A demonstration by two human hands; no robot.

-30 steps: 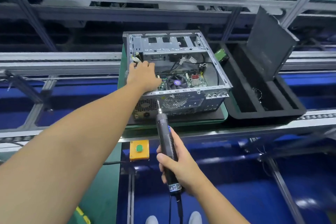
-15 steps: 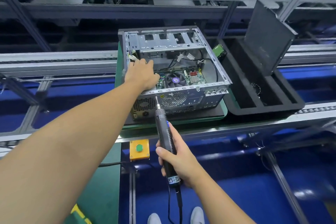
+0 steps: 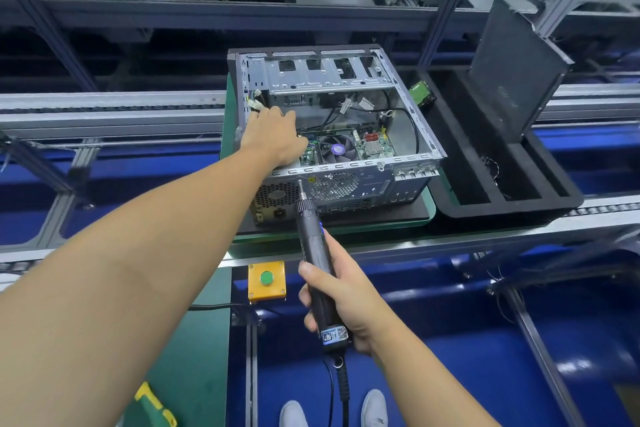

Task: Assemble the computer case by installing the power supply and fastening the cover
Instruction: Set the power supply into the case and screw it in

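An open grey computer case [image 3: 412,128] lies on its side on a green pallet [image 3: 430,208], with the motherboard and fan exposed. My left hand [image 3: 273,137] reaches into the case's left part and rests on top of the power supply [image 3: 277,194], whose vented rear face and socket show through the back panel. My right hand [image 3: 343,298] grips a black electric screwdriver [image 3: 311,239]. Its bit touches the back panel near the upper right corner of the power supply. A dark cover panel [image 3: 512,69] leans upright in a black foam tray [image 3: 519,206] to the right.
A yellow box with a green button [image 3: 266,279] is mounted on the conveyor's front rail. The screwdriver's cord hangs down between my shoes. Metal conveyor rails run left and right behind the case. A green part [image 3: 420,92] lies between case and tray.
Hardly anything differs apart from a small shift of the view. My left hand stays on the power supply and the screwdriver bit stays at the back panel.
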